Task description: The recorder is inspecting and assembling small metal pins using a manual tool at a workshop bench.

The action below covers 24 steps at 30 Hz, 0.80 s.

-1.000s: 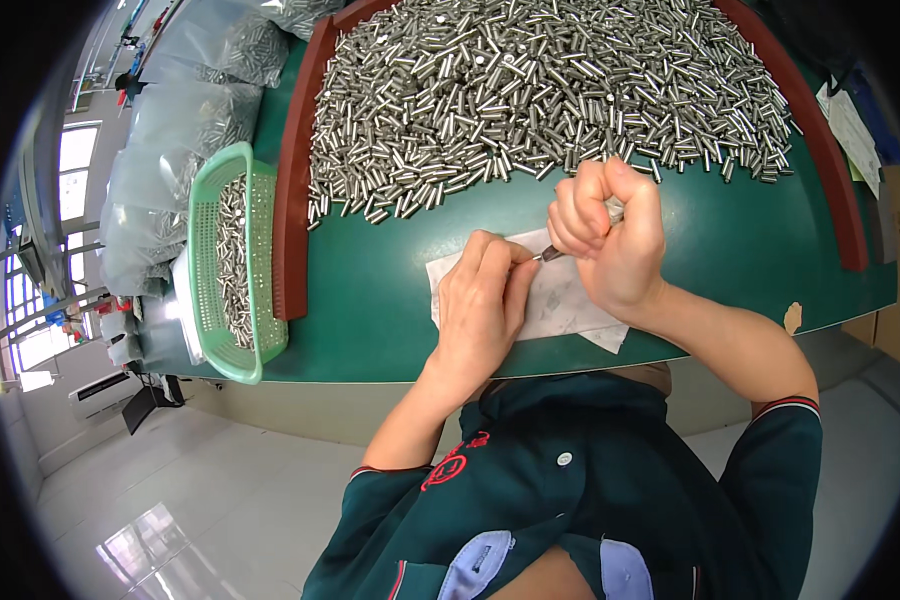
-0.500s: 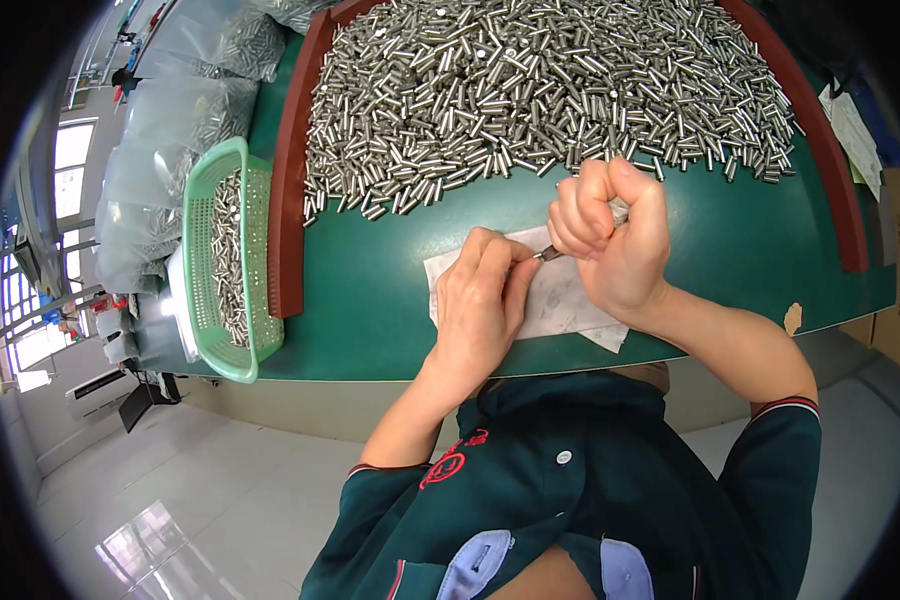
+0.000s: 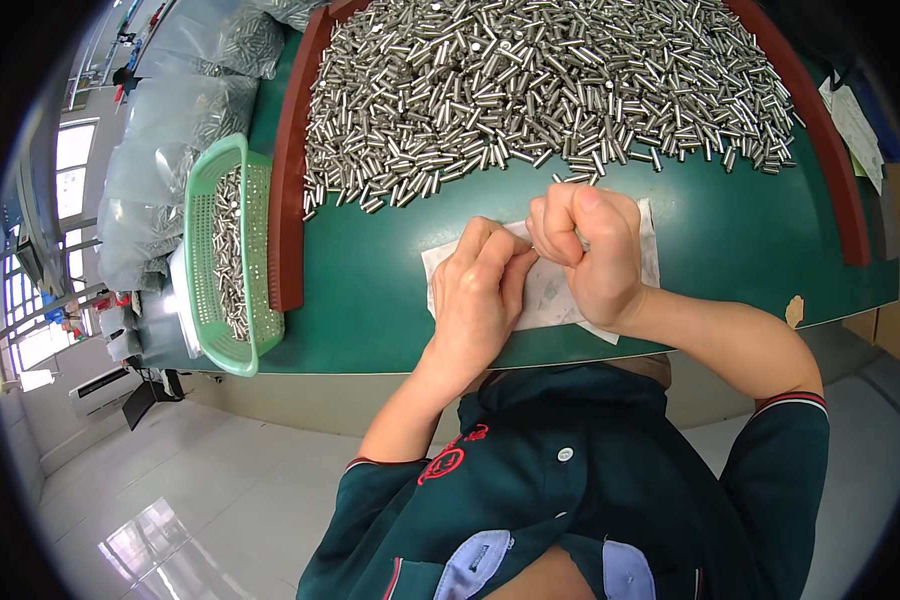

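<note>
My left hand (image 3: 478, 292) rests on a white cloth (image 3: 548, 300) spread on the green table top (image 3: 370, 290), its fingertips pinched on a fold of the cloth. My right hand (image 3: 588, 250) is closed in a fist just to the right, its knuckles touching the left fingertips. Whatever the fist holds is hidden where the hands meet. A wide heap of short metal pins (image 3: 540, 90) lies just beyond both hands.
A red-brown strip (image 3: 290, 170) borders the pin heap on the left and right. A green perforated basket (image 3: 232, 262) with several pins stands at the table's left edge. Clear plastic bags (image 3: 165, 120) lie beyond it. Papers (image 3: 855, 120) sit far right.
My right fist has closed in against my left fingertips. The thin metal pin that showed between the two hands is now covered.
</note>
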Tool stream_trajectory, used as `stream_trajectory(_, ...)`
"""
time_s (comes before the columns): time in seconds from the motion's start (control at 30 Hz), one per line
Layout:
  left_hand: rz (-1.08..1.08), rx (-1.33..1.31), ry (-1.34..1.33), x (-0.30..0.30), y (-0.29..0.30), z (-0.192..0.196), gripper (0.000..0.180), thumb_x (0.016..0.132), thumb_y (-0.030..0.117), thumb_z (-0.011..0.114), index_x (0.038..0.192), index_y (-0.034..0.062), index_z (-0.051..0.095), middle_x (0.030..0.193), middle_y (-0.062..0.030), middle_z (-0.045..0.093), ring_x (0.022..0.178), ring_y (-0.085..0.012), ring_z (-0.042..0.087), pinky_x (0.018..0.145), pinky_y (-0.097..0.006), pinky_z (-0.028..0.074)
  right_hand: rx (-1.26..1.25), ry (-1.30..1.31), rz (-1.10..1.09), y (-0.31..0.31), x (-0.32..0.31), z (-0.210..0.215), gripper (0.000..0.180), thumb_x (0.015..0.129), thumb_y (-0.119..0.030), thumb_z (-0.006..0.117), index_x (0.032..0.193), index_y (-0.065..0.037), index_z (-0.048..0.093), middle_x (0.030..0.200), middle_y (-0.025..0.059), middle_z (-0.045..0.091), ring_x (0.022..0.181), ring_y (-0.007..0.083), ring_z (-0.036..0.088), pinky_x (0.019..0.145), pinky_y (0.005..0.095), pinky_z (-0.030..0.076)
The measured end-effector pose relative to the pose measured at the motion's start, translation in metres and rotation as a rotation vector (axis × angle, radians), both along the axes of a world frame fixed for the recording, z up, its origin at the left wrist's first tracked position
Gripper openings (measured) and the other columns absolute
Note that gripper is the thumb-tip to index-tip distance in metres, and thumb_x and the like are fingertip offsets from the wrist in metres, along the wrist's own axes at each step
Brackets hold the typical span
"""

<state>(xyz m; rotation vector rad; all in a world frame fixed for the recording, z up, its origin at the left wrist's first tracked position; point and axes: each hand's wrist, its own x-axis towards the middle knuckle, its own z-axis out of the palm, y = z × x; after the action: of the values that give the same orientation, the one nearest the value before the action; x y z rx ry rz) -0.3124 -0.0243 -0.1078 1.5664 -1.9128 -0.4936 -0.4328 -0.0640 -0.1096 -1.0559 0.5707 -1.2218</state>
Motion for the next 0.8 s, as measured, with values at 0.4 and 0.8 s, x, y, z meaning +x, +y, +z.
stream_trajectory(0.4, 0.102, 0.552, 1.375, 0.047, -0.015, 0.017, 0.017, 0.089, 0.015, 0.043, 0.091, 0.0004, 0.053, 0.075, -0.0064, 0.053, 0.056, -0.0065, 0.038, 0.050, -0.019, 0.030, 0.125, -0.186, 0.067, -0.006, -0.008, 0.004, 0.032, 0.084, -0.015, 0.028, 0.052, -0.007, 0.026, 0.048, -0.0018, 0.026, 0.045, 0.0071, 0.023, 0.042, 0.0229, 0.019)
stream_trajectory(0.8, 0.164, -0.075, -0.210, 0.041, -0.047, 0.001, 0.016, 0.068, 0.010, 0.068, 0.074, 0.0007, 0.056, 0.059, -0.0104, 0.053, 0.050, -0.0233, 0.050, 0.048, -0.035, 0.039, 0.195, -0.193, 0.077, -0.010, -0.007, 0.007, 0.032, 0.084, -0.015, 0.029, 0.052, -0.008, 0.026, 0.047, -0.0016, 0.025, 0.044, 0.0071, 0.022, 0.041, 0.0231, 0.019)
